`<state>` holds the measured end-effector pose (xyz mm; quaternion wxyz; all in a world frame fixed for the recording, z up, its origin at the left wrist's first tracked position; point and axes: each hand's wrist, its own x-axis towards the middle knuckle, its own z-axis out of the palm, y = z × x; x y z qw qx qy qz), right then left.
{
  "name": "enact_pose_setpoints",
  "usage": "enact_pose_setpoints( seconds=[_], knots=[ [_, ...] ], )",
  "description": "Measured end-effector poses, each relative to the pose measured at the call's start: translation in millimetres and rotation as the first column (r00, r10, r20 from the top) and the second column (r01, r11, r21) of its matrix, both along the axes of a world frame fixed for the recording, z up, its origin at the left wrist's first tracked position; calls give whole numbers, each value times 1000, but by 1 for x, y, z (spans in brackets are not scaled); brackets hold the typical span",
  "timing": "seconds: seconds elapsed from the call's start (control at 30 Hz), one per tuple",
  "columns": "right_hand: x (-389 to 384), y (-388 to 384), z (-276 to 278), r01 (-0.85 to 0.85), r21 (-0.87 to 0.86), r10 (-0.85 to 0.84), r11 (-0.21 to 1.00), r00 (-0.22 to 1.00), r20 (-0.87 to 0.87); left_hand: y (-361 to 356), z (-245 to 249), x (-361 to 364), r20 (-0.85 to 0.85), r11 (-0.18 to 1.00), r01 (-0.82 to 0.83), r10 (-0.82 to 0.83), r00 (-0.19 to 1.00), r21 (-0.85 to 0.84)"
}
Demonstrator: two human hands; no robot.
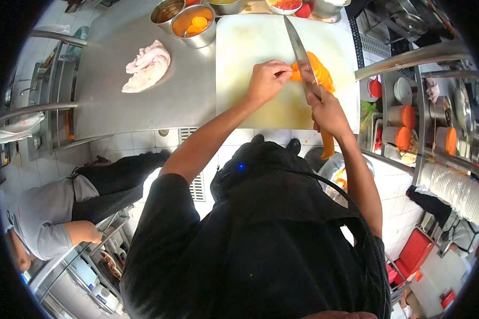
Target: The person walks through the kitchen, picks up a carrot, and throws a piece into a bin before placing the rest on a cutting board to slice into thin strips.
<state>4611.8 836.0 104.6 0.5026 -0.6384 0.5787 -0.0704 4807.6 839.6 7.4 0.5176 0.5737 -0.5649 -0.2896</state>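
Observation:
On the white cutting board (239, 53), my right hand (329, 112) is wrapped around the yellow-orange handle of a large kitchen knife (301, 56). Its blade points away from me and lies over a pile of thin orange slices (320, 73), which look like carrot. The blade hides part of the pile. Left of the blade, my left hand (269, 82) is closed with fingertips pinched together beside the pile's near-left end. Whatever is between those fingertips, if anything, I cannot make out.
A crumpled pale cloth (149, 66) lies on the steel table (104, 101). A metal pot with orange pieces (194, 26) and other bowls line the back edge. A person in a grey shirt (50, 212) is at the left. Shelves with stacked plates (452, 196) stand right.

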Motion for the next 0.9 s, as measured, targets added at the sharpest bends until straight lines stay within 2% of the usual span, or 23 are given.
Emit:
enact_pose_setpoints(
  seconds=[0.37,0.57,0.67,0.77,0.9],
  knots=[
    [-3,-9,-10,9,147,-38,989,979,198,-1,-1,0,-12,1000,15,-15,1000,-1],
    [9,-8,-7,-50,23,46,998,987,156,-5,-5,0,-8,998,12,-12,1000,-62],
    [15,-3,-12,-10,-62,11,998,1000,26,-4,-4,-1,-18,999,1,-2,1000,-53],
    [19,-3,0,-17,-20,16,1000,999,-40,-3,-6,-3,-37,998,-11,9,999,-61],
    [18,-1,1,-12,-13,11,1000,999,-37,-4,-2,-3,15,998,-18,19,1000,-67]
  ],
)
